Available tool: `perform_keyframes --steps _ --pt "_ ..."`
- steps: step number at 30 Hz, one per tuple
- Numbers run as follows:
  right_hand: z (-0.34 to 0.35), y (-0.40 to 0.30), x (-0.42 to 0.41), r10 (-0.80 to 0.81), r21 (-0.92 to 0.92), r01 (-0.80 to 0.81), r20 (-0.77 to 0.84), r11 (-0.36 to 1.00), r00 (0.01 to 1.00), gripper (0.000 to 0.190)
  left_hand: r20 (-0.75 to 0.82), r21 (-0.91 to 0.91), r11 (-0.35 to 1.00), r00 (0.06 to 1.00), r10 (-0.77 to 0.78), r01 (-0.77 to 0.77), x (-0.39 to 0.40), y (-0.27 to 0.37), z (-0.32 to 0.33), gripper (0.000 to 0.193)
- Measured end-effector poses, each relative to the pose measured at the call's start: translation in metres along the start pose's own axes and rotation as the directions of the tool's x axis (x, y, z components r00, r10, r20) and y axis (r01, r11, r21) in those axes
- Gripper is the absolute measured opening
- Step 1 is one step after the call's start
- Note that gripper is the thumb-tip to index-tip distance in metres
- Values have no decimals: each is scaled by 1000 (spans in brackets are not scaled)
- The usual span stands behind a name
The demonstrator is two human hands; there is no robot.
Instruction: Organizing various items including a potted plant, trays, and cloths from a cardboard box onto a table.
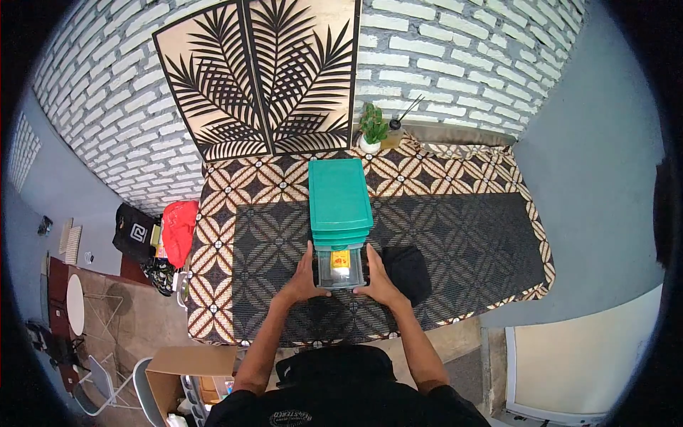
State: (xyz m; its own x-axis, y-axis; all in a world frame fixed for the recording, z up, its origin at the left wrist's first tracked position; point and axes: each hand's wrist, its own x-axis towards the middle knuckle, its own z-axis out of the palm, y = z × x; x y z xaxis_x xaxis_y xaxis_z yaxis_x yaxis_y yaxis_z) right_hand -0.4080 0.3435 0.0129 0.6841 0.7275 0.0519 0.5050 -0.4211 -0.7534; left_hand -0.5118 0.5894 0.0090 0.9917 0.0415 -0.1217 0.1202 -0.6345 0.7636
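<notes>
In front of me on the table stands a small plastic drawer unit (340, 193) with a teal top. A clear drawer (340, 273) sticks out of its front towards me, and a yellow label or packet with writing (340, 259) shows at the drawer's back. My left hand (304, 280) grips the drawer's left side, thumb at the front edge. On the opposite side my right hand (380, 280) mirrors it, thumb also at the front edge. A black fabric item (408, 273) lies on the table just right of my right hand.
A patterned cloth (448, 179) and a dark mesh mat (469, 240) cover the table. At the back are a potted plant (372, 128), a reed diffuser (393, 136) and palm-leaf panels (267, 80). A cardboard box (187, 362) stands below left. A red bag (180, 232) sits beyond the left edge.
</notes>
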Motion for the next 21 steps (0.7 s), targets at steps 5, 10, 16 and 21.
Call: perform_keyframes --steps 5,10,16,21 --pt "0 4 31 45 212 -42 -7 976 999 115 -121 -190 976 989 84 -107 24 -2 -12 144" --pt "5 14 54 111 207 -92 -78 974 991 81 -266 -153 985 963 40 -83 42 -3 -9 106" --pt "25 29 65 48 14 -46 -431 999 901 43 -503 -106 994 862 -54 0 53 -2 9 61" --pt "27 32 62 101 90 -69 -439 994 893 44 -549 -139 990 832 -85 9 51 7 20 54"
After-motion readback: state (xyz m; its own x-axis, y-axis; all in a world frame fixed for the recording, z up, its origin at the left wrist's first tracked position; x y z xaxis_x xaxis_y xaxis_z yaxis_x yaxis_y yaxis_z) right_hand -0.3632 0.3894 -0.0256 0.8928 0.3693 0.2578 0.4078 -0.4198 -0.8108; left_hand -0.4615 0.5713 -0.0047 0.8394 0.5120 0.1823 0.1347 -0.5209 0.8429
